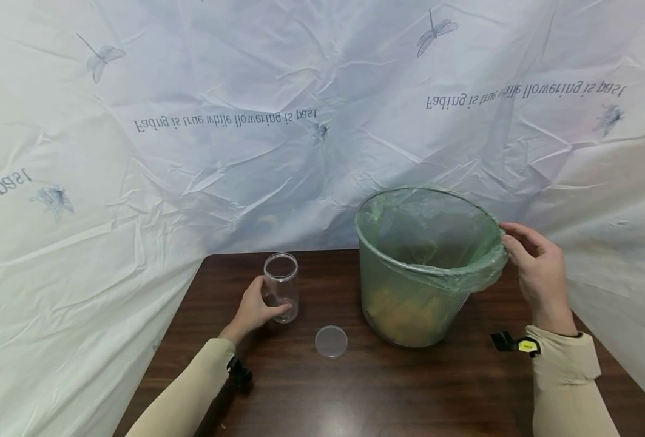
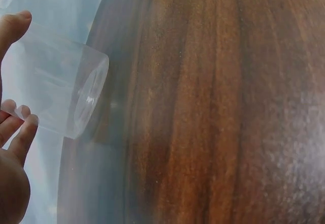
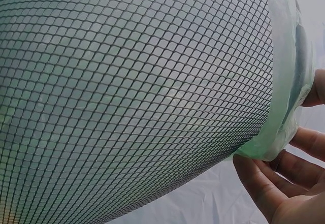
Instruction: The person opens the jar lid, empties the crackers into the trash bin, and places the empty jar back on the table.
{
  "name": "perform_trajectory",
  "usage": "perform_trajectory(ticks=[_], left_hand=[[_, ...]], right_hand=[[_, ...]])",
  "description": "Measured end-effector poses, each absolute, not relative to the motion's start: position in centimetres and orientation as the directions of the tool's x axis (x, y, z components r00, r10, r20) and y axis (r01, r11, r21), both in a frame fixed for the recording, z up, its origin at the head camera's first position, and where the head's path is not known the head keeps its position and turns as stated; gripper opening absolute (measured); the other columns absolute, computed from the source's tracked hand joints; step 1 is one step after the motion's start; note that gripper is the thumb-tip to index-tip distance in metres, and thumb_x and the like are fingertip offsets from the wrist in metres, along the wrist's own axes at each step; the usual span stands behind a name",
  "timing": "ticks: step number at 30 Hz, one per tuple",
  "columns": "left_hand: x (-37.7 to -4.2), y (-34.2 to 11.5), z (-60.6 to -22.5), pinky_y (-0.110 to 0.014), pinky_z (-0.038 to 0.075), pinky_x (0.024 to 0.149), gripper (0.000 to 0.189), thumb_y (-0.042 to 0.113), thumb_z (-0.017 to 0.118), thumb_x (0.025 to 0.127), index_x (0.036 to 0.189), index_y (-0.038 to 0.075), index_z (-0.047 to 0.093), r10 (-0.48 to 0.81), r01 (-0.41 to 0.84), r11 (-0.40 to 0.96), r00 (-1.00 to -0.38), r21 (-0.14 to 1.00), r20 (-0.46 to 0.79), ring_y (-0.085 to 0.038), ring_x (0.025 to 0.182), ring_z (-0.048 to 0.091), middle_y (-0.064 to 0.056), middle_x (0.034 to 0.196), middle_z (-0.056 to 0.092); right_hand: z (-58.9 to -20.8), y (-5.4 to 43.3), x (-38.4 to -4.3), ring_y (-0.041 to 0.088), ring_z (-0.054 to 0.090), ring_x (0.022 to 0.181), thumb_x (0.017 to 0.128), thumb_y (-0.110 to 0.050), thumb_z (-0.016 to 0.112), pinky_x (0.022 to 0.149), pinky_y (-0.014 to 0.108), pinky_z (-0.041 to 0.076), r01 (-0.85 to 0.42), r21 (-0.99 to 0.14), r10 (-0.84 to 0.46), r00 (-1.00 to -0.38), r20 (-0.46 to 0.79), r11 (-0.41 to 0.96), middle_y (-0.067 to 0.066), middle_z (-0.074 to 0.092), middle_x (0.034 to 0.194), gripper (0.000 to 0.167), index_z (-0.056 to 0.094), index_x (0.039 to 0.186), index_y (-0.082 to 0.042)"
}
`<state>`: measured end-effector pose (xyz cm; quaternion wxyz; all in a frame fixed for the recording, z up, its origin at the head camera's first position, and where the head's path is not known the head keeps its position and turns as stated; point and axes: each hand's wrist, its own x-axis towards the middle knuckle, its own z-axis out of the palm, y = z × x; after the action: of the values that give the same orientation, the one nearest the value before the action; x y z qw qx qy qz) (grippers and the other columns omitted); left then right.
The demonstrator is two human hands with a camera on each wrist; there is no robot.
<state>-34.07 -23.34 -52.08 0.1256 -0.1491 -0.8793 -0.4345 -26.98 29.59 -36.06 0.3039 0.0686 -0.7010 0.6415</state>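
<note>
My left hand (image 1: pixel 255 308) grips a clear plastic jar (image 1: pixel 282 273) around its side, thumb across the front. The jar stands upright with its open mouth facing up. In the left wrist view, the jar's base (image 2: pixel 91 99) shows near the table edge. On the right, a wire-mesh wastebasket (image 3: pixel 137 82) is lined with a thin green plastic bag (image 1: pixel 483 273) folded over its rim. My right hand (image 1: pixel 540 267) pinches the bag-covered rim at its right side, thumb and fingers on either side of it. A round clear lid (image 1: pixel 331 342) lies flat between jar and wastebasket.
Everything rests on a dark brown wooden table (image 1: pixel 377 388). A white printed sheet (image 1: pixel 246 170) hangs behind it and along both sides. Something yellowish-orange (image 1: pixel 406 312) shows through the wastebasket's lower wall.
</note>
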Motion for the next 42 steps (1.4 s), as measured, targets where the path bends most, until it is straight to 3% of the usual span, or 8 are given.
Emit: perform_trajectory(ticks=[13, 21, 25, 32, 42], left_hand=[[-34.03, -23.67, -52.35, -0.044, 0.053, 0.086, 0.076, 0.039, 0.089, 0.067, 0.126, 0.013, 0.049, 0.131, 0.338, 0.578, -0.937, 0.742, 0.325, -0.024, 0.106, 0.058, -0.006, 0.118, 0.057], [-33.86, -23.79, -52.37, -0.047, 0.051, 0.087, 0.076, 0.039, 0.088, 0.068, 0.127, 0.009, 0.05, 0.136, 0.339, 0.568, -0.937, 0.75, 0.321, -0.026, 0.106, 0.057, -0.019, 0.123, 0.058], [-33.87, -23.86, -52.4, -0.048, 0.05, 0.088, 0.074, 0.038, 0.088, 0.069, 0.125, 0.007, 0.051, 0.127, 0.341, 0.554, -0.936, 0.759, 0.327, -0.026, 0.106, 0.057, -0.018, 0.122, 0.058], [-33.81, -23.88, -52.47, -0.046, 0.05, 0.087, 0.073, 0.041, 0.088, 0.069, 0.125, 0.014, 0.05, 0.127, 0.342, 0.56, -0.935, 0.755, 0.33, -0.024, 0.106, 0.057, -0.016, 0.122, 0.058], [-33.83, -23.87, -52.58, -0.045, 0.05, 0.087, 0.073, 0.04, 0.088, 0.069, 0.125, 0.013, 0.05, 0.123, 0.335, 0.562, -0.938, 0.756, 0.325, -0.023, 0.106, 0.057, -0.015, 0.122, 0.058]], right_hand=[[-35.95, 29.5, -26.98, 0.007, 0.053, 0.088, 0.093, -0.01, 0.064, 0.068, 0.012, 0.044, -0.469, -0.863, 0.295, -0.812, 0.504, 0.186, -0.005, 0.063, 0.108, 0.035, 0.061, 0.125, 0.006], [-36.05, 29.47, -27.0, 0.007, 0.052, 0.087, 0.093, -0.008, 0.064, 0.067, 0.012, 0.043, -0.498, -0.857, 0.28, -0.81, 0.515, 0.135, -0.003, 0.063, 0.107, 0.034, 0.061, 0.123, 0.008], [-36.02, 29.43, -27.01, 0.006, 0.052, 0.086, 0.093, -0.007, 0.064, 0.067, 0.013, 0.043, -0.501, -0.855, 0.288, -0.807, 0.516, 0.13, -0.004, 0.064, 0.107, 0.033, 0.062, 0.122, 0.007], [-36.01, 29.48, -26.88, 0.005, 0.056, 0.087, 0.093, -0.007, 0.064, 0.068, 0.011, 0.045, -0.489, -0.859, 0.295, -0.807, 0.512, 0.155, -0.005, 0.065, 0.106, 0.031, 0.063, 0.122, 0.005], [-36.08, 29.46, -26.94, 0.007, 0.05, 0.082, 0.093, -0.007, 0.064, 0.064, 0.013, 0.042, -0.502, -0.854, 0.293, -0.803, 0.519, 0.137, -0.003, 0.064, 0.104, 0.032, 0.062, 0.121, 0.007]])
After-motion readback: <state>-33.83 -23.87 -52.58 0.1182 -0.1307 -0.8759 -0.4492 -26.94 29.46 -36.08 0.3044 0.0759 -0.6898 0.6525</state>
